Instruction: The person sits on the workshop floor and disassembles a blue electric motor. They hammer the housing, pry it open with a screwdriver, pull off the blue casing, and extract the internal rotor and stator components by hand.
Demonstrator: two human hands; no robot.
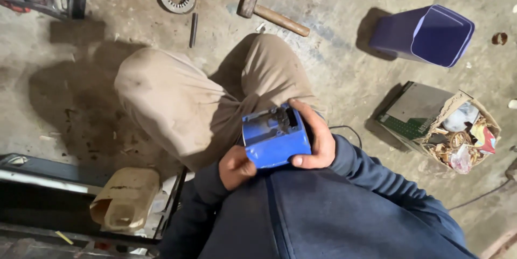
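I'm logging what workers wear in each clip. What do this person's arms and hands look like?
Both arms are covered to the wrist by long dark navy sleeves of a thick, sweatshirt-like top. The left hand and right hand are bare: no gloves. No rings, watch or markings can be made out.

The housing (276, 139) held in both hands is bright blue with grey dust inside. Trousers (183, 102) are dusty beige, sleeves (377, 178) navy. Far right, the bin (425, 35) is violet-blue; the mallet (272, 14) is brown wood.
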